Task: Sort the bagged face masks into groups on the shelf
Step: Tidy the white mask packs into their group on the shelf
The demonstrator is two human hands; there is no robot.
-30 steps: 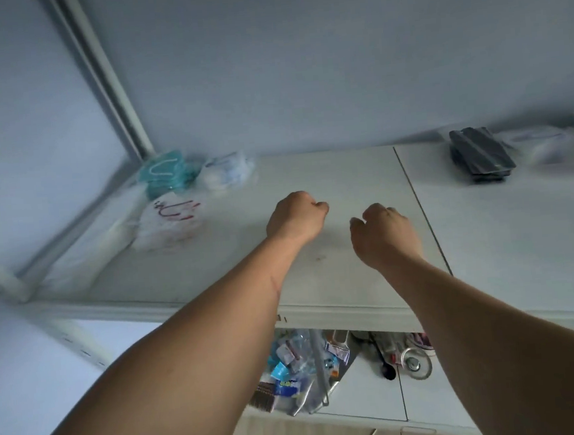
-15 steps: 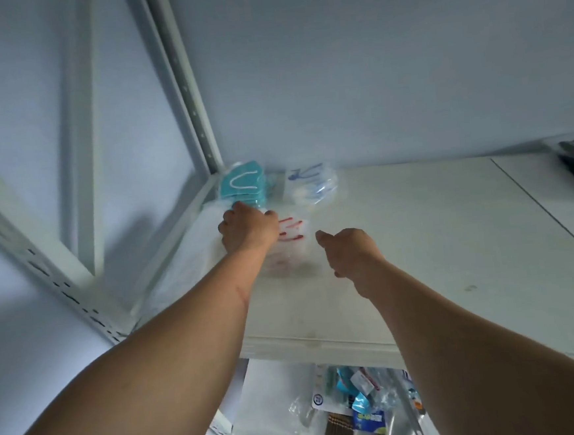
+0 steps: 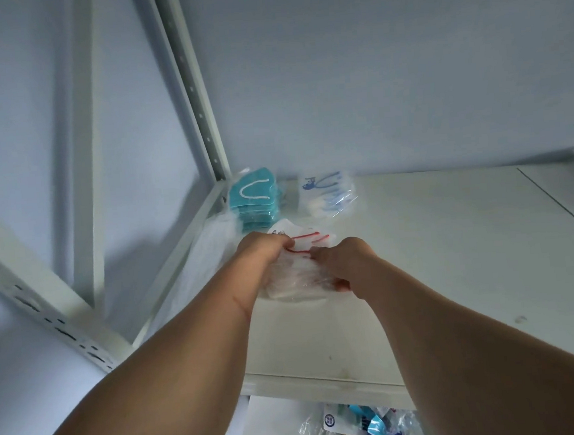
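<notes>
Both hands have closed in on the red-strapped mask bag (image 3: 300,267) since a second ago. Left hand (image 3: 264,253) grips its left edge, right hand (image 3: 342,259) pinches its right, on the shelf (image 3: 437,274). Teal mask bag (image 3: 255,199), blue-strapped mask bag (image 3: 326,193) lie behind.

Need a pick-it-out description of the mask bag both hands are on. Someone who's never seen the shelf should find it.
Start at the white shelf and go to its far left corner by the perforated upright post. Three mask bags sit there: a teal stack in the corner, a blue-strapped bag to its right, and nearer the front the bag of white masks gripped by the left hand and right hand. Only it has red ear loops.
</notes>
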